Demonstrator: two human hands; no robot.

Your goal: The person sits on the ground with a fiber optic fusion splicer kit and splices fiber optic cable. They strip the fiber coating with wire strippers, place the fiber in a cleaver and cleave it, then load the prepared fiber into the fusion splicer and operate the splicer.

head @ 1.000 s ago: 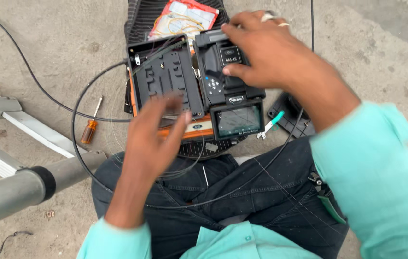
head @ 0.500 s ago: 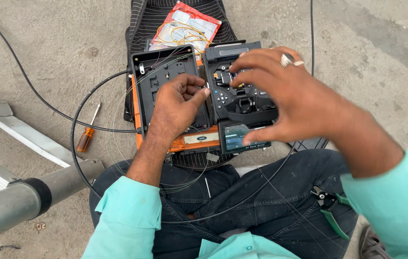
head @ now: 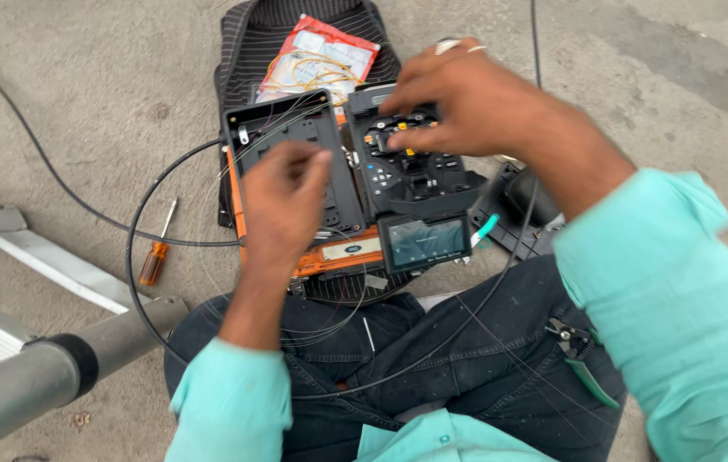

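Fingers (head: 415, 137) of my right hand (head: 475, 107) are pinching at the black fusion splicer box (head: 411, 175); left hand (head: 283, 201) fingers are bunched together over the black fibre tray (head: 283, 137).

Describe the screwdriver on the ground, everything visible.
The screwdriver lies flat on the concrete ground, left of the black tray and the left hand. Its handle looks like translucent orange plastic, nearest the camera; a thin metal shaft points up and slightly right, away from the person. The shaft lies at the black cable loop; whether they touch cannot be told. No hand touches it. The tip is too small to make out.
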